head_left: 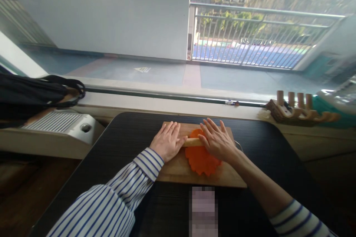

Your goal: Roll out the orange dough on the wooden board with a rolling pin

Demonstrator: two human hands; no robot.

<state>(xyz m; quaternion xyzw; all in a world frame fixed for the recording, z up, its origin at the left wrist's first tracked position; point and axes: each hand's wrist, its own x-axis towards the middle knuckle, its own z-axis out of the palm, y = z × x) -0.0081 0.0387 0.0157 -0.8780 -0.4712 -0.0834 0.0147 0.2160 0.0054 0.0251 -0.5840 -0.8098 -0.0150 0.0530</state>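
Observation:
A wooden board (178, 168) lies on the black table (119, 144). On it a flattened sheet of orange dough (200, 159) with a wavy edge is spread out. A wooden rolling pin (192, 142) lies across the far part of the dough. My left hand (167, 141) rests flat on the pin's left end, fingers stretched forward. My right hand (217, 141) lies flat on the pin's right end and over the dough, fingers spread.
A white appliance with a ribbed top (59, 122) stands left of the table, with a black bag (30, 98) above it. A wooden rack with pegs (294, 109) sits on the window ledge at the right. The window (178, 44) runs behind the table.

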